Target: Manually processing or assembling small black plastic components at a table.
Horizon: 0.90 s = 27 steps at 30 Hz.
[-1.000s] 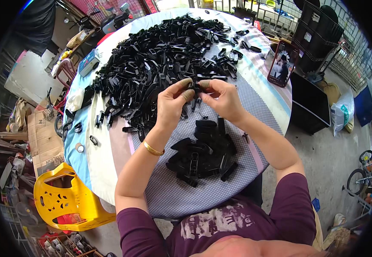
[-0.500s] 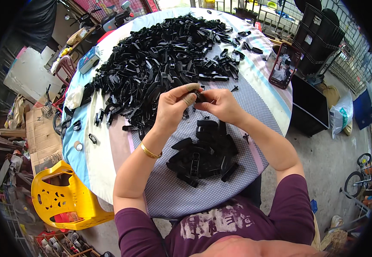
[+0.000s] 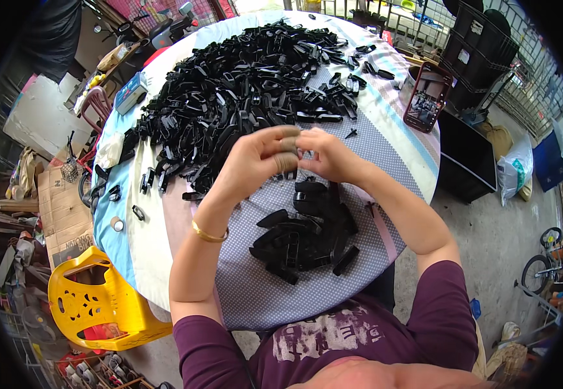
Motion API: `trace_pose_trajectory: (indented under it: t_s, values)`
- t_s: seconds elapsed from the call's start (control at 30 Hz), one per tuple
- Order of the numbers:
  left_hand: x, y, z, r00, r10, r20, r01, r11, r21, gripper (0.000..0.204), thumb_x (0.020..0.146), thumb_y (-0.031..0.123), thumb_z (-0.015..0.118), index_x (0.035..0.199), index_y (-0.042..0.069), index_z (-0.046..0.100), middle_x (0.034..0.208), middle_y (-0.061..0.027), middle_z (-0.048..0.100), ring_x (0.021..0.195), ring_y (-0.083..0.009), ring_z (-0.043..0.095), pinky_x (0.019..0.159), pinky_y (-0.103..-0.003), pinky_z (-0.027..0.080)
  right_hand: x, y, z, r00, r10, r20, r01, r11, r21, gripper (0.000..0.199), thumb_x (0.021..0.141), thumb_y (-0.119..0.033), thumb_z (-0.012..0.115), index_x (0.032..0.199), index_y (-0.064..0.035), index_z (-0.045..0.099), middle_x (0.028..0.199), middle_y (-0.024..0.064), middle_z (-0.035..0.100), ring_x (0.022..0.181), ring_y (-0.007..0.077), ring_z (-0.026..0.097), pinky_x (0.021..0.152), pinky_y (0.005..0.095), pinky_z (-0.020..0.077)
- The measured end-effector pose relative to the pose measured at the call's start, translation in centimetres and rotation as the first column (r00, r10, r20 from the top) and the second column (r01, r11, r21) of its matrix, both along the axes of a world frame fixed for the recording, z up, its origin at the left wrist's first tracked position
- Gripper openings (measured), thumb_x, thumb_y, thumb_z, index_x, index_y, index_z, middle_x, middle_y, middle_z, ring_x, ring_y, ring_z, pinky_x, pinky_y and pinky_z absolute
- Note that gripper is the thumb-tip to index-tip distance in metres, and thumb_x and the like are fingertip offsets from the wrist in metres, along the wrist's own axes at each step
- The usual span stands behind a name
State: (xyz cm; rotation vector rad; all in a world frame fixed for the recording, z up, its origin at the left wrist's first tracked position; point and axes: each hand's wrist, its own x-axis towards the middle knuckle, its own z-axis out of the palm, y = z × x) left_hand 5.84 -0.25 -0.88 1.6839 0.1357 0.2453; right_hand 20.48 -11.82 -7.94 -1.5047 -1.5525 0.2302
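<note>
My left hand (image 3: 255, 159) and my right hand (image 3: 328, 155) meet over the middle of the table, fingertips against each other. Both have bent, closed fingers, and whatever lies between them is hidden and slightly blurred. Tan wraps cover some fingers of my left hand, and a gold bangle (image 3: 209, 233) circles that wrist. Just beyond the hands spreads a large heap of small black plastic parts (image 3: 229, 97). Nearer to me, below the hands, lies a smaller pile of black clip-like plastic pieces (image 3: 307, 233). A tiny black piece (image 3: 351, 133) rests right of my right hand.
A patterned cloth covers the round table (image 3: 255, 305). A phone (image 3: 427, 97) stands upright at its right edge, beside a black bin (image 3: 466, 159) on the floor. A yellow plastic chair (image 3: 87, 298) stands at the left. A small roll (image 3: 117, 223) lies near the left edge.
My left hand and forearm have shifted slightly left, with the fingers straighter. My right fingers have turned inward, and the dark piece that showed between the hands is now out of sight.
</note>
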Motion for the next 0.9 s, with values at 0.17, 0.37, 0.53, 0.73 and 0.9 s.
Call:
trace_pose_trajectory:
  t_s: [0.17, 0.37, 0.53, 0.73, 0.9]
  values:
    - [-0.5, -3.0, -0.1, 0.911, -0.307, -0.276, 0.411, 0.744, 0.527, 0.029, 0.068, 0.013, 0.071, 0.097, 0.007, 0.067, 0.079, -0.0107, 0.066, 0.073, -0.0195, 0.064, 0.069, -0.029, 0.049, 0.5, 0.9, -1.5, 0.843, -0.083, 0.531, 0.114, 0.993, -0.026, 0.024, 0.075, -0.027, 0.062, 0.093, -0.0111, 0.064, 0.096, 0.0025, 0.059, 0.09, 0.0237, 0.052, 0.078, 0.033, 0.0465]
    - [4.6, -1.5, -0.8, 0.98, 0.015, -0.2, 0.123, 0.743, 0.658, 0.014, 0.08, 0.012, 0.063, 0.088, 0.002, 0.067, 0.075, -0.011, 0.066, 0.064, -0.0186, 0.061, 0.065, -0.027, 0.048, 3.2, -0.8, -1.5, 0.802, -0.281, 0.526, 0.376, 0.923, -0.08, 0.022, 0.072, -0.02, 0.067, 0.088, -0.0066, 0.062, 0.093, 0.0075, 0.057, 0.091, 0.026, 0.053, 0.079, 0.0342, 0.0467]
    - [13.0, 3.4, -5.0, 0.928, 0.146, 0.343, -0.373, 0.372, 0.85, 0.026, 0.076, 0.021, 0.065, 0.09, 0.0, 0.065, 0.09, -0.0141, 0.064, 0.089, -0.0314, 0.056, 0.084, -0.038, 0.042, 5.1, -1.5, -1.1, 0.708, -0.429, 0.561, 0.597, 0.788, -0.15, 0.019, 0.074, -0.015, 0.066, 0.09, -0.0044, 0.062, 0.093, 0.0095, 0.058, 0.092, 0.0283, 0.055, 0.08, 0.0355, 0.0467]
    - [16.2, 2.3, -6.4, 0.918, 0.362, 0.16, -0.225, 0.144, 0.964, 0.027, 0.074, 0.027, 0.066, 0.089, 0.004, 0.067, 0.091, -0.0121, 0.064, 0.093, -0.0316, 0.055, 0.081, -0.041, 0.044, 5.7, -1.5, -0.7, 0.736, -0.503, 0.452, 0.618, 0.772, -0.148, 0.017, 0.069, -0.016, 0.072, 0.078, -0.0045, 0.063, 0.082, 0.0084, 0.061, 0.082, 0.0277, 0.058, 0.074, 0.0368, 0.0467]
    - [12.8, 2.2, -5.3, 0.881, 0.219, 0.42, -0.473, 0.456, 0.754, 0.019, 0.078, 0.007, 0.06, 0.095, -0.001, 0.062, 0.095, -0.0163, 0.06, 0.087, -0.0332, 0.057, 0.078, -0.038, 0.046, 6.0, -1.7, 0.1, 0.759, -0.6, 0.253, 0.577, 0.8, 0.165, 0.025, 0.064, -0.023, 0.077, 0.07, -0.004, 0.063, 0.081, 0.006, 0.064, 0.077, 0.0247, 0.056, 0.07, 0.0328, 0.0454]
